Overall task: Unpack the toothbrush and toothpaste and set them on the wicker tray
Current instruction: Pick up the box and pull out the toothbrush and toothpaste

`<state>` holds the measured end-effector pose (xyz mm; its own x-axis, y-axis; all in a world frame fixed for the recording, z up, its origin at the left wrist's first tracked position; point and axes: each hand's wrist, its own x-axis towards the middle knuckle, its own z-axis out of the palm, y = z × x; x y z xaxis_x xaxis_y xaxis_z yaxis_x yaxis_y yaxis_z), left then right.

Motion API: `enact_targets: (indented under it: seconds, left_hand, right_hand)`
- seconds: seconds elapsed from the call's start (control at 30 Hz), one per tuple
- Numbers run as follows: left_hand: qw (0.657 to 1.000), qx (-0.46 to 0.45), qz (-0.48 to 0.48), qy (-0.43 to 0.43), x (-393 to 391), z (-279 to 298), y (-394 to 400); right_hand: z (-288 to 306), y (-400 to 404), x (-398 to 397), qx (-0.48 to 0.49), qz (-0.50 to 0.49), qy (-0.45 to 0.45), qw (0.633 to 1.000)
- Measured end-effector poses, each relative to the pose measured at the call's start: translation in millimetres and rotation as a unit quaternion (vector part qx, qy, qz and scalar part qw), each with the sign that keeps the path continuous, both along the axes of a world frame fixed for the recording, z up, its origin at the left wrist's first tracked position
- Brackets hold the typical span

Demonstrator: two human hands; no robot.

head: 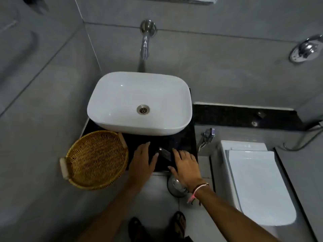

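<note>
Head view. Both hands are laid over the dark worktop (181, 138) in front of the basin (139, 102). The left hand (142, 162) is spread flat; the right hand (186, 165) is spread, fingers reaching to a small dark packet (165, 153) lying between them. The opening step is judged barely begun: the packet must be lifted and torn. The wicker tray (96, 159), empty, overhangs the left worktop edge; free room is narrow.

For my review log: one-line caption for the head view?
Both hands, left hand and right hand, reach for a small dark packet beside an empty wicker tray.
</note>
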<state>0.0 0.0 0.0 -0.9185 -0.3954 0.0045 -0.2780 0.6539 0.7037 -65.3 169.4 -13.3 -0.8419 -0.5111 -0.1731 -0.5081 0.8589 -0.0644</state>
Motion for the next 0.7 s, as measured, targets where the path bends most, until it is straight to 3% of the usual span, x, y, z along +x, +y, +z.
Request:
enact_targets:
  seconds: [0.07,0.2,0.37,0.5,0.7]
  left_hand:
    - [0.989,0.133,0.065,-0.015,-12.0,-5.1,-2.0]
    - [0.949,0.281,0.131,-0.054,-26.9,-15.7,-11.7]
    - [0.930,0.337,0.136,-0.057,-32.3,-26.7,-17.4]
    - [0.861,0.492,0.122,-0.042,-29.5,-20.7,-14.5]
    - [0.790,0.601,0.119,0.025,-21.2,-19.0,-13.5]
  right_hand:
    - [-4.7,-2.7,-6.6,0.006,-0.011,-0.030,0.999]
    - [-9.1,-0.7,-12.8,-0.001,-0.020,-0.044,0.999]
    - [3.2,7.8,-6.5,-0.049,0.002,0.006,0.999]
    - [23.4,15.3,-2.8,-0.067,0.046,0.069,0.994]
    - [64.7,15.8,-20.1,-0.013,0.113,0.107,0.988]
